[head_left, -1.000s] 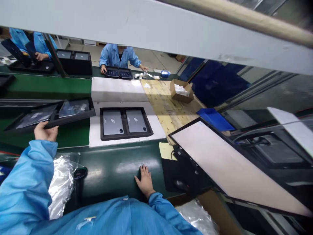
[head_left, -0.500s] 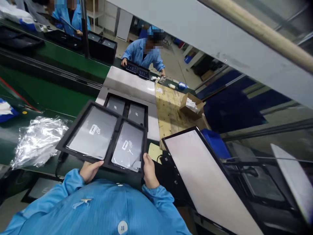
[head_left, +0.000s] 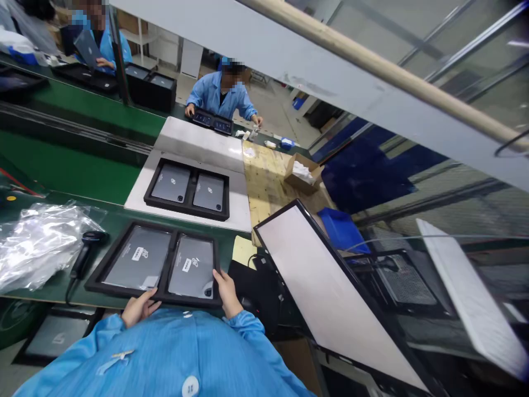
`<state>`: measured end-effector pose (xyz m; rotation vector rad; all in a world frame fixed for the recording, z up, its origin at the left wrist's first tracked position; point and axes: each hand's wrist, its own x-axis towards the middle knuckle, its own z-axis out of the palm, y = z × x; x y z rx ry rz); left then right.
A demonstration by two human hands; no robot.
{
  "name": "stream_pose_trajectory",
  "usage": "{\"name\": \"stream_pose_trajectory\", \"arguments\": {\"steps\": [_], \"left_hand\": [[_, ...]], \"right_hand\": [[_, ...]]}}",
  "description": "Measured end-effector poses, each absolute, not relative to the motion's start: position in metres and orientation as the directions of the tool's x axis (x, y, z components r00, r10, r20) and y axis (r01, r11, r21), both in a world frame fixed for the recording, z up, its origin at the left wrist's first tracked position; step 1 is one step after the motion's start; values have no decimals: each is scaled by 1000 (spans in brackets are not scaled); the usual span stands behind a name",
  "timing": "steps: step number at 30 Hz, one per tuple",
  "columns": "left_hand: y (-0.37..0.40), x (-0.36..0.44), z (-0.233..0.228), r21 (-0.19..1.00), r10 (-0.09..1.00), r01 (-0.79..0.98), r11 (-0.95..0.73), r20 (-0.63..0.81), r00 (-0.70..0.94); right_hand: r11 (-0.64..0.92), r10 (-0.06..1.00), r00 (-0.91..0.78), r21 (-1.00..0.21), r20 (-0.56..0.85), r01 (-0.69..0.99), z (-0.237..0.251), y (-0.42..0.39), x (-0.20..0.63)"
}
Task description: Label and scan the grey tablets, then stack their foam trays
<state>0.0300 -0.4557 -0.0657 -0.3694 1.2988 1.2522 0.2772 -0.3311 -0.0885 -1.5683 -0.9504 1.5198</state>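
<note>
The black tray with two tablets lay flat on the green tabletop, its long side running left to right. The left hand and right hand each gripped its near edge.

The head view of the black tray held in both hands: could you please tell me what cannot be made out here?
- Labels on the two tablets in the black tray: too small to read.
- Left hand fingertips: hidden under the tray's near rim.
- Second tray at the lower left: partly hidden by the blue sleeve and table edge.
- Right hand palm: faces away.
</note>
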Motion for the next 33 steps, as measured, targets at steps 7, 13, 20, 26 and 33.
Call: {"name": "stream_pose_trajectory", "arguments": {"steps": [7,13,20,26,33], "left_hand": [[-454,25,-73,394,445,-813,429,-875,-189],[-458,12,-94,488,490,-734,472,-837,-242],[-468,-36,-72,665,674,123,736,-705,-220],[-438,-159,-37,387,541,438,811,-211,-814],[-371,-198,-51,474,501,248,845,-541,-676]], "right_hand": [[-389,921,-34,-921,-389,10,-114,-327,279],[-359,933,-45,-933,-358,-7,-135,-322,274],[-283,940,0,-782,-340,555,-140,-333,286],[-180,977,41,-709,-209,682,-144,-364,273],[-138,990,97,-575,-101,807,-152,-371,255]]}}
